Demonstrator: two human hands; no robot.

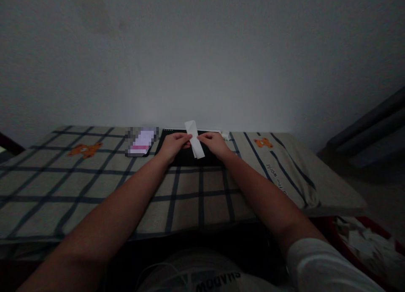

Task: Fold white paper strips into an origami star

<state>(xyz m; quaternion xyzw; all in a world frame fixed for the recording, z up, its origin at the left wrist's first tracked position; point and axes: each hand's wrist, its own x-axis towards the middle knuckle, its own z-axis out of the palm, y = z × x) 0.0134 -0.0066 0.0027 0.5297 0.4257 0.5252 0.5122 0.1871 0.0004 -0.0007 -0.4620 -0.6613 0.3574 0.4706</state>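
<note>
A narrow strip of folded white paper (pixel 196 145) is held up between my two hands, tilted slightly, its top leaning left. My left hand (pixel 174 146) pinches its left edge with thumb and fingers. On the opposite edge, my right hand (pixel 215 142) grips the strip in a similar pinch. The paper's lower end looks split into two layers. Beneath both hands lies a flat black rectangular board or pad (pixel 190 160), partly covered by them.
A phone with a lit, blurred screen (pixel 141 142) lies left of the pad. The table wears a checked cloth (pixel 186 199) with bear prints. A grey wall (pixel 196 64) rises behind. At the lower right, a red container (pixel 332 228) holds crumpled white paper (pixel 363 243).
</note>
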